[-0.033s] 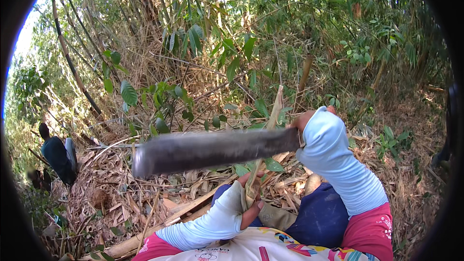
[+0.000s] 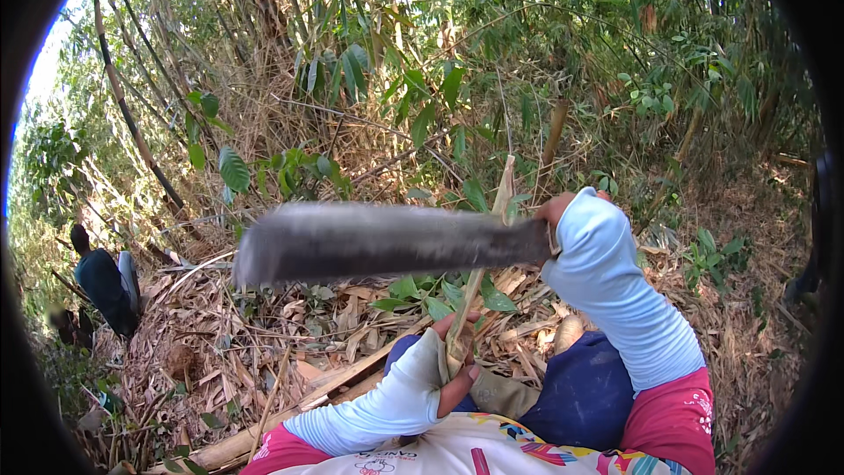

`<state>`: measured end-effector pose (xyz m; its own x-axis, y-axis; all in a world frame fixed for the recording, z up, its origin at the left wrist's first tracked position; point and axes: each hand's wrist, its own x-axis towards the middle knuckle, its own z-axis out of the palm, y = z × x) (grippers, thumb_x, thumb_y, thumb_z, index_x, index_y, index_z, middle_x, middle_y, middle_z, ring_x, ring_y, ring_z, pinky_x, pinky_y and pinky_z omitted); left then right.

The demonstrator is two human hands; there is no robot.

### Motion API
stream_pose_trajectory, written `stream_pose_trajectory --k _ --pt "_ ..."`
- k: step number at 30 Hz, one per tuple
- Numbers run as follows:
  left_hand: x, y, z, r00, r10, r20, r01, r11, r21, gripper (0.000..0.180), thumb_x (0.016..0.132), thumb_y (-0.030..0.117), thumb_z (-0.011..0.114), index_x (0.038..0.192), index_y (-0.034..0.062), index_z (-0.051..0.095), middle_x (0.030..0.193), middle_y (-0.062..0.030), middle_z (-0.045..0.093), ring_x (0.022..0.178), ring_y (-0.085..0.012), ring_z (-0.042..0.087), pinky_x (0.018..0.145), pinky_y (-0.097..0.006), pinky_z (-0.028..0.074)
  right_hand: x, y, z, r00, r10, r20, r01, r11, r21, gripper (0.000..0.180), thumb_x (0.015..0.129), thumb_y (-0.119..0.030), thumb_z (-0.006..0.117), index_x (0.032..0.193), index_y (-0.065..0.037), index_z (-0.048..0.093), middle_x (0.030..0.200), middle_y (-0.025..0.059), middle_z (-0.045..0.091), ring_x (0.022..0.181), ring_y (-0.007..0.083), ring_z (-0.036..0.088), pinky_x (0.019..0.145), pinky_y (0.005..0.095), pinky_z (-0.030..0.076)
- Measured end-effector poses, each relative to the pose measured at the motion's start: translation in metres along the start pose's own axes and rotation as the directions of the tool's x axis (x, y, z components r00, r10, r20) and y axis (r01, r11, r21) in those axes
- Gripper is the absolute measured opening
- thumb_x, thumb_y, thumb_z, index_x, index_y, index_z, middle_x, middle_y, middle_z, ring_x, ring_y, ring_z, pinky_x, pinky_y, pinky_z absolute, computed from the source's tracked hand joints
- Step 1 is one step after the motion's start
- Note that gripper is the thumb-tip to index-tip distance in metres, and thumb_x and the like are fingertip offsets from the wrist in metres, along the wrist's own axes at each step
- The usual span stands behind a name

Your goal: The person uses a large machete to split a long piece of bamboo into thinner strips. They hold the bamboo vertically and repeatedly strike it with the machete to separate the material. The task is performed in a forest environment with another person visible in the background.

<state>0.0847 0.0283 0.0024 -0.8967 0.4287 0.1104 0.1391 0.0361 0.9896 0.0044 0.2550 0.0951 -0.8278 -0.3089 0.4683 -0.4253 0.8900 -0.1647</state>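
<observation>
In the head view, I have the left hand (image 2: 438,356) low in the centre of the frame, its fingers and thumb closed around the lower end of a pale strip of wood or bamboo (image 2: 476,281). That strip slants upward to the right, its tip just above the centre. The right hand (image 2: 570,218), right of centre, is clenched around the near end of a wide, dark blade (image 2: 378,242); the handle is hidden in the fist. The blade lies nearly level toward the left, blurred, crossing the strip's upper part; I cannot tell whether they touch.

To do this well, I would hold the left fingers low on the strip, well below the blade's line, and grip firmly so the strip cannot twist. I'd let the blade meet it only above those fingers, with short, controlled strokes and a steady wrist. The blue-clad knee (image 2: 585,391) sits just below the right forearm, so I judge that any stroke should be angled away from it.
</observation>
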Motion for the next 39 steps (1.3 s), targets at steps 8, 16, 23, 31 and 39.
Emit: stream_pose_trajectory --k 8,16,23,31,39 --pt "0.000 0.001 0.002 1.000 -0.018 0.008 0.019 1.000 -0.006 0.065 0.084 -0.005 0.060 0.141 0.0054 0.032 0.088 -0.0012 0.048 0.083 -0.0092 0.046 0.075 -0.024 0.038 0.005 0.005 0.009 0.994 0.049 0.100 -0.033 0.988 -0.152 0.018 0.069 -0.017 0.068 0.085 -0.010 0.063 0.080 0.0111 0.063 0.080 0.0319 0.062 0.077 0.0427 0.047" --pt "0.001 0.014 0.006 1.000 0.009 0.001 -0.009 1.000 -0.022 0.065 0.084 0.001 0.063 0.141 0.0057 0.032 0.091 -0.0015 0.049 0.084 -0.0096 0.047 0.078 -0.024 0.039 -0.010 0.006 0.006 0.999 -0.035 0.015 0.037 0.994 -0.099 0.021 0.067 -0.017 0.068 0.086 -0.012 0.063 0.074 0.0085 0.062 0.074 0.0311 0.064 0.071 0.0469 0.046" --pt "0.003 -0.005 -0.008 0.988 0.138 -0.067 -0.132 0.988 0.079 0.068 0.082 0.007 0.067 0.140 0.0028 0.033 0.102 -0.0039 0.052 0.091 -0.0115 0.049 0.081 -0.027 0.042 -0.023 -0.014 0.024 0.962 -0.229 0.145 0.254 0.949 -0.186 0.012 0.072 -0.024 0.061 0.074 -0.013 0.058 0.063 0.0052 0.052 0.068 0.0283 0.057 0.073 0.0479 0.040" --pt "0.001 -0.007 -0.014 0.972 0.232 -0.031 -0.227 0.967 0.115 0.072 0.084 0.007 0.064 0.144 -0.0055 0.026 0.139 -0.0159 0.045 0.128 -0.0204 0.040 0.109 -0.035 0.029 -0.025 -0.023 0.030 0.919 -0.357 0.169 0.388 0.895 -0.219 0.020 0.073 -0.030 0.060 0.077 -0.011 0.057 0.062 0.0033 0.053 0.056 0.0243 0.056 0.060 0.0487 0.041" --pt "-0.003 -0.001 -0.007 0.984 0.169 -0.062 -0.159 0.978 0.134 0.082 0.083 0.006 0.068 0.148 -0.0010 0.018 0.137 -0.0112 0.043 0.121 -0.0166 0.043 0.104 -0.031 0.031 -0.005 -0.005 0.018 0.997 -0.050 0.060 0.063 0.969 -0.239 0.015 0.075 -0.020 0.062 0.086 -0.012 0.059 0.071 0.0080 0.059 0.069 0.0295 0.062 0.073 0.0477 0.045"
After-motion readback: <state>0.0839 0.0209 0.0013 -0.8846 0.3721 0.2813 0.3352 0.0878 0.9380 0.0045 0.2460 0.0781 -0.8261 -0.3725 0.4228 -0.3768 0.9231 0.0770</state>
